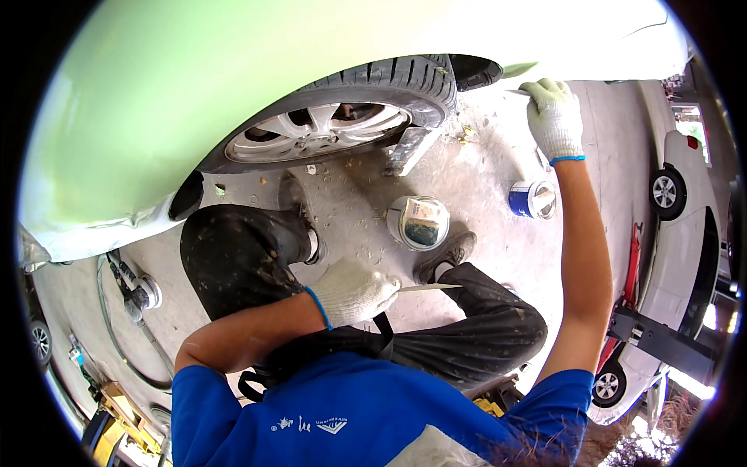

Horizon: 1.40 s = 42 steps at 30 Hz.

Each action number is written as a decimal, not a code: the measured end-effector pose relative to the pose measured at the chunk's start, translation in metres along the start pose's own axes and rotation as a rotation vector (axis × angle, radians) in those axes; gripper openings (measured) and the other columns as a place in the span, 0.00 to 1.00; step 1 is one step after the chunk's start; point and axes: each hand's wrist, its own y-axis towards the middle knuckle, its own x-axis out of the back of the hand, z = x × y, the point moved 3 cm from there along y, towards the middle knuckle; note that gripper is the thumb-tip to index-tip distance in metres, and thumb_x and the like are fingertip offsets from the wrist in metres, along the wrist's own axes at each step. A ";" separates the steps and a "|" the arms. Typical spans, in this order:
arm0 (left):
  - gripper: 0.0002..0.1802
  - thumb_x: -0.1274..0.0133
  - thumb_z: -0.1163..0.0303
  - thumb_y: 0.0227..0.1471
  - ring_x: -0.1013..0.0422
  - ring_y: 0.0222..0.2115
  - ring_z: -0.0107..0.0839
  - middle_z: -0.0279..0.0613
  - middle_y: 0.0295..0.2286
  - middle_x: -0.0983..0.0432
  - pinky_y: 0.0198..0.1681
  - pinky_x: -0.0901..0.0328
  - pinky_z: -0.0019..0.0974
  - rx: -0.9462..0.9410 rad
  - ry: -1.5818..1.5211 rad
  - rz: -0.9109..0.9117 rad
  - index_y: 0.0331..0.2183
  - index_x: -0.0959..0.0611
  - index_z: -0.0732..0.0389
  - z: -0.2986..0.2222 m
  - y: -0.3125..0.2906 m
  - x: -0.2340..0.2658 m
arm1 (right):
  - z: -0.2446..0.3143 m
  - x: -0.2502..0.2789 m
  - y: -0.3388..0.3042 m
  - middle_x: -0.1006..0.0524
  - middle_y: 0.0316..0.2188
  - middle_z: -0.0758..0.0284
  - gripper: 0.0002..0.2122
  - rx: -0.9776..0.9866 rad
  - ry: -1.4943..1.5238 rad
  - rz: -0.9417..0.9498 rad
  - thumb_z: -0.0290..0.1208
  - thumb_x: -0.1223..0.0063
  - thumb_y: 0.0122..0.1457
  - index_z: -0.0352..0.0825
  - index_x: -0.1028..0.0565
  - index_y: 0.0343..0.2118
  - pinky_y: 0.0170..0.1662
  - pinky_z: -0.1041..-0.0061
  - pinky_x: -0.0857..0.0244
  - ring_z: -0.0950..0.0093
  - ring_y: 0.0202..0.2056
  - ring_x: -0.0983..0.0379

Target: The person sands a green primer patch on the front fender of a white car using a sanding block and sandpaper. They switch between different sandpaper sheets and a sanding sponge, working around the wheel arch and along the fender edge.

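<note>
My left hand [355,294], in a white knit glove with a blue cuff, is closed on a thin, flat, pale strip [430,287] that points right, above my lap. Reaching far forward on the right, my right hand [555,117], gloved the same way, is curled beside the lower edge of the pale green car body [148,117]. A thin light edge shows at its fingertips, too small to name. Left of that hand is the car's wheel [319,132], with a dark tyre and silver spokes.
Between my feet stands an open round tub [419,222] with a sponge-like block on top. A blue and white can [533,200] is to its right. A sander [142,296] with a hose lies on the left. At the far right are a white car [677,257] and a lift arm [661,342].
</note>
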 end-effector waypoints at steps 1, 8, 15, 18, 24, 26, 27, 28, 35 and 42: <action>0.14 0.42 0.55 0.51 0.26 0.18 0.43 0.40 0.17 0.25 0.21 0.33 0.47 0.002 -0.008 -0.005 0.27 0.19 0.55 0.001 0.000 0.000 | 0.001 -0.007 -0.002 0.22 0.35 0.66 0.12 -0.022 0.068 0.014 0.24 0.48 0.52 0.41 0.19 0.40 0.47 0.62 0.33 0.64 0.41 0.26; 0.13 0.42 0.56 0.51 0.26 0.18 0.43 0.41 0.17 0.25 0.21 0.33 0.47 0.005 -0.052 -0.009 0.27 0.20 0.55 0.001 0.001 0.002 | 0.036 -0.003 0.022 0.22 0.41 0.53 0.17 -0.145 0.291 0.333 0.25 0.52 0.53 0.35 0.24 0.48 0.50 0.59 0.31 0.53 0.45 0.25; 0.12 0.42 0.57 0.51 0.26 0.18 0.44 0.42 0.17 0.25 0.21 0.33 0.48 0.050 -0.101 0.002 0.27 0.20 0.56 0.004 -0.001 0.000 | 0.071 0.034 0.028 0.22 0.40 0.50 0.23 -0.022 0.444 0.174 0.23 0.54 0.54 0.37 0.28 0.55 0.48 0.60 0.31 0.52 0.43 0.25; 0.12 0.42 0.58 0.52 0.26 0.18 0.44 0.42 0.16 0.25 0.21 0.33 0.48 0.008 -0.084 -0.028 0.27 0.20 0.55 0.002 0.001 0.004 | 0.024 -0.027 0.009 0.22 0.46 0.50 0.25 -0.207 0.453 0.289 0.24 0.54 0.55 0.37 0.30 0.58 0.53 0.61 0.32 0.53 0.48 0.25; 0.13 0.45 0.57 0.55 0.26 0.16 0.43 0.41 0.16 0.25 0.19 0.34 0.46 0.026 -0.037 -0.018 0.27 0.19 0.56 0.000 -0.002 0.007 | 0.056 0.020 0.017 0.23 0.49 0.50 0.28 -0.175 0.548 0.269 0.23 0.54 0.54 0.41 0.32 0.61 0.55 0.63 0.32 0.54 0.50 0.25; 0.13 0.45 0.57 0.55 0.26 0.17 0.42 0.41 0.16 0.25 0.19 0.33 0.46 0.029 -0.033 -0.016 0.27 0.19 0.56 -0.002 -0.003 0.005 | 0.067 0.037 0.024 0.22 0.48 0.50 0.28 -0.197 0.617 0.312 0.22 0.54 0.53 0.41 0.30 0.60 0.53 0.63 0.31 0.54 0.49 0.25; 0.13 0.45 0.57 0.55 0.26 0.17 0.42 0.41 0.17 0.25 0.19 0.33 0.46 0.019 -0.026 -0.016 0.27 0.19 0.56 -0.001 -0.002 0.006 | 0.061 0.032 0.022 0.22 0.46 0.51 0.26 -0.208 0.593 0.286 0.22 0.53 0.52 0.40 0.29 0.58 0.52 0.63 0.31 0.55 0.47 0.24; 0.12 0.45 0.57 0.54 0.26 0.17 0.42 0.40 0.17 0.24 0.19 0.33 0.46 0.006 -0.020 -0.013 0.28 0.19 0.56 -0.001 0.000 0.006 | 0.052 0.016 0.018 0.21 0.44 0.52 0.25 -0.217 0.568 0.261 0.22 0.53 0.52 0.39 0.27 0.56 0.51 0.63 0.30 0.55 0.45 0.24; 0.12 0.43 0.57 0.52 0.24 0.20 0.41 0.40 0.18 0.23 0.21 0.32 0.45 0.035 -0.005 -0.018 0.28 0.19 0.56 0.001 -0.003 0.004 | 0.039 0.020 -0.009 0.23 0.32 0.60 0.15 -0.126 0.386 -0.085 0.19 0.48 0.50 0.36 0.19 0.42 0.40 0.65 0.30 0.62 0.35 0.25; 0.12 0.43 0.57 0.52 0.24 0.20 0.42 0.40 0.18 0.23 0.23 0.31 0.45 0.051 -0.001 0.035 0.29 0.19 0.55 -0.004 -0.003 0.009 | 0.057 0.066 -0.017 0.24 0.30 0.67 0.19 0.142 0.153 -0.303 0.18 0.42 0.50 0.40 0.18 0.46 0.38 0.70 0.30 0.67 0.34 0.26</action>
